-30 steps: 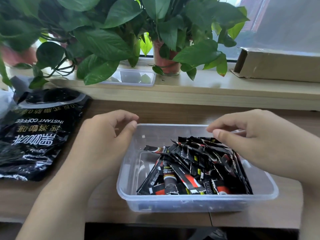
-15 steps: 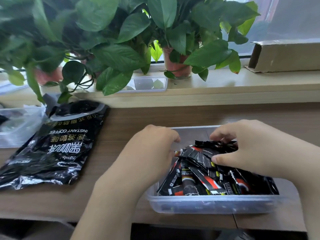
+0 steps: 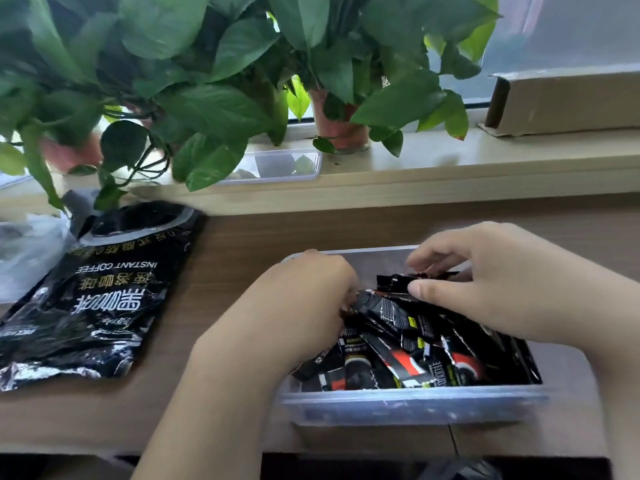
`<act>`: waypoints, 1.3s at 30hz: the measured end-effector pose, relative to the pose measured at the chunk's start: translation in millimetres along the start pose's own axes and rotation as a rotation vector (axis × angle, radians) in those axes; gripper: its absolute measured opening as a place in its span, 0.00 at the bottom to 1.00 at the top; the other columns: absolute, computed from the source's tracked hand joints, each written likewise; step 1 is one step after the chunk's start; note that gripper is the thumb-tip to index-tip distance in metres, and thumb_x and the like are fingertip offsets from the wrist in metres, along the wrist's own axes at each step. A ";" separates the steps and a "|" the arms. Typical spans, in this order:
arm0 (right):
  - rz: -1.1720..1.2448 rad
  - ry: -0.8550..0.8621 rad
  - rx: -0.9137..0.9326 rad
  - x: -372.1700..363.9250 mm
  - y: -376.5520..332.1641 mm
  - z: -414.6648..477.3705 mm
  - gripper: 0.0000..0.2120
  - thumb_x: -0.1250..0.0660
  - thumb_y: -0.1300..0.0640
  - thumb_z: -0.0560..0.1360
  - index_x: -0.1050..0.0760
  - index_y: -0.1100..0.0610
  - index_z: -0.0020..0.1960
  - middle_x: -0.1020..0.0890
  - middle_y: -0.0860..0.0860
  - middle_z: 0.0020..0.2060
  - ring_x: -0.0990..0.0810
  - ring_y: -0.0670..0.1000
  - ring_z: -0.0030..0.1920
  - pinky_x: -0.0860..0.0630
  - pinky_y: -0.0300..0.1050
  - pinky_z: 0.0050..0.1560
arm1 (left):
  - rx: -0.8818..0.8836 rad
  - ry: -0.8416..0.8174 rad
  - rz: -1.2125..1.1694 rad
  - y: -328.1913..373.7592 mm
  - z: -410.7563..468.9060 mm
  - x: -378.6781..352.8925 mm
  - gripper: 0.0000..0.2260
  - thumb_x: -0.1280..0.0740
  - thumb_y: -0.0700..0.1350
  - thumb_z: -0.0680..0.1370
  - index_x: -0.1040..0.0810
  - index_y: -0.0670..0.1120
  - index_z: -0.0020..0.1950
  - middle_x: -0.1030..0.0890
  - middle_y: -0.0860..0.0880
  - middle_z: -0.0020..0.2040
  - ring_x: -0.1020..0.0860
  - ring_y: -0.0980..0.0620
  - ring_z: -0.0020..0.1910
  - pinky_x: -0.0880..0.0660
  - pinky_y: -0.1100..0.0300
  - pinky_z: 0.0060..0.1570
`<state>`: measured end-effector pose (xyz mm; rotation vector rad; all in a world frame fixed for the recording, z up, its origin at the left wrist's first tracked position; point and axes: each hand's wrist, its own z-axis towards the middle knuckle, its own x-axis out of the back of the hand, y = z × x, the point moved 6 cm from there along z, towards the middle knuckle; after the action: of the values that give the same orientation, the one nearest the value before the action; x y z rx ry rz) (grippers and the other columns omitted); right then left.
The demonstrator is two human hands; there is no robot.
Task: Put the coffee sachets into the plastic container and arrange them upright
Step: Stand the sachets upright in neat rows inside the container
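2 hands (image 3: 304, 306), 1 plastic container (image 3: 412, 403), 1 coffee bag (image 3: 93, 299), 2 potted plants (image 3: 341, 131).

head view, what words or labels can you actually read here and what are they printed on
"INSTANT COFFEE": white print on the black foil bag, upside down from this view.
Large white and gold Chinese characters on the same bag: too distorted to quote reliably.
Small print on the coffee sachets in the plastic container: too small and blurred to read.
Cardboard box on the sill: no text visible.
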<state>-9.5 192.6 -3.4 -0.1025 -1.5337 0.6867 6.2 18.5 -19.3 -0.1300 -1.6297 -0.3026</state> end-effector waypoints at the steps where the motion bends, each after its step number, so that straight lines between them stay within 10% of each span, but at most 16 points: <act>1: -0.002 0.001 -0.008 0.8 1.1 -0.9 0.12 0.30 0.41 0.72 0.19 0.42 0.54 0.17 0.35 0.45 0.22 0.32 0.47 0.25 0.33 0.52 | 0.008 0.015 -0.013 -0.5 -2.5 3.2 0.10 0.32 0.42 0.74 0.19 0.55 0.50 0.18 0.52 0.51 0.19 0.49 0.50 0.21 0.53 0.53; 8: -0.045 -0.006 -0.015 -4.2 -3.7 -0.2 0.13 0.32 0.41 0.74 0.19 0.44 0.56 0.18 0.38 0.47 0.21 0.38 0.50 0.24 0.40 0.55 | 0.038 0.177 -0.018 0.3 -16.5 19.9 0.12 0.37 0.41 0.77 0.21 0.56 0.54 0.17 0.55 0.50 0.22 0.51 0.54 0.23 0.52 0.54; 12: 0.022 0.057 -0.014 3.9 -7.6 -6.3 0.10 0.33 0.41 0.75 0.19 0.43 0.52 0.17 0.37 0.46 0.24 0.29 0.40 0.31 0.29 0.40 | 0.023 0.444 -0.140 -9.5 -31.7 40.5 0.09 0.31 0.40 0.72 0.16 0.51 0.47 0.17 0.57 0.39 0.19 0.52 0.45 0.21 0.55 0.48; 18: -0.118 0.099 -0.032 14.4 -12.8 -17.2 0.10 0.36 0.41 0.76 0.23 0.40 0.56 0.23 0.37 0.46 0.29 0.32 0.36 0.37 0.26 0.39 | 0.135 0.601 -0.373 -29.3 -43.5 41.6 0.09 0.27 0.40 0.71 0.16 0.54 0.46 0.18 0.60 0.35 0.25 0.67 0.33 0.33 0.76 0.38; 24: -0.113 0.004 -0.124 20.4 -10.7 -34.2 0.26 0.34 0.29 0.61 0.24 0.37 0.56 0.21 0.38 0.42 0.25 0.35 0.38 0.34 0.29 0.38 | 0.136 0.645 -0.555 -25.8 -40.3 33.5 0.08 0.23 0.40 0.71 0.15 0.53 0.44 0.16 0.59 0.34 0.22 0.67 0.34 0.31 0.77 0.39; 32: -0.063 -0.013 -0.068 9.8 -9.1 -23.6 0.06 0.26 0.42 0.69 0.16 0.42 0.43 0.18 0.36 0.32 0.23 0.29 0.38 0.30 0.23 0.37 | 0.217 0.675 -0.788 -30.5 -35.9 27.9 0.10 0.30 0.39 0.75 0.14 0.53 0.43 0.15 0.49 0.38 0.17 0.46 0.41 0.20 0.46 0.48; 39: 0.050 -0.012 -0.088 19.1 -9.5 -32.8 0.13 0.24 0.37 0.60 0.17 0.36 0.43 0.17 0.33 0.34 0.21 0.32 0.34 0.28 0.24 0.36 | 0.278 0.699 -0.908 -35.5 -40.4 24.6 0.07 0.25 0.39 0.68 0.16 0.50 0.36 0.23 0.54 0.27 0.27 0.56 0.27 0.29 0.61 0.33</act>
<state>22.2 205.4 15.5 -0.2045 -1.5775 0.6605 33.6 -28.9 3.1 0.8628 -0.9234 -0.7098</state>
